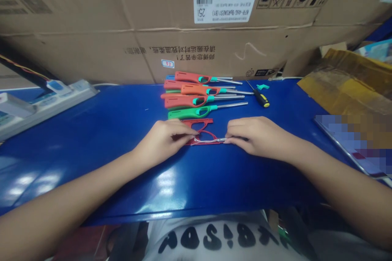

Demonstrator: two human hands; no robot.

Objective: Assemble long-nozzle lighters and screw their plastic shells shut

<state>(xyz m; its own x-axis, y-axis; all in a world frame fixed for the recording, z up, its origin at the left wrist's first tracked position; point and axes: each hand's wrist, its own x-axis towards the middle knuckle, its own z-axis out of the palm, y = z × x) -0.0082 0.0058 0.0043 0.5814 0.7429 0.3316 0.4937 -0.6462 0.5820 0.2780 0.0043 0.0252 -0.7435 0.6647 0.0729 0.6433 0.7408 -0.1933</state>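
Note:
My left hand (170, 136) is closed in a pinch at the left end of a thin white tube (206, 141), over an opened red lighter casing (199, 123). What else sits under those fingertips is hidden. The casing's two halves lie on the blue table, one above the other. On the right, my right hand (254, 133) pinches a short metal rod (221, 140) joined to the tube's other end. Just beyond the hands, a green stick lighter (183, 113) and several red and orange stick lighters (180, 101) lie in a pile, metal barrels pointing right.
A black and yellow screwdriver (261, 98) lies right of the pile, beside a small teal trigger piece (262, 87). Behind the table stands a large cardboard box (101, 49). A power strip (73, 94) is at the left, and yellow-taped packaging (346, 85) at the right.

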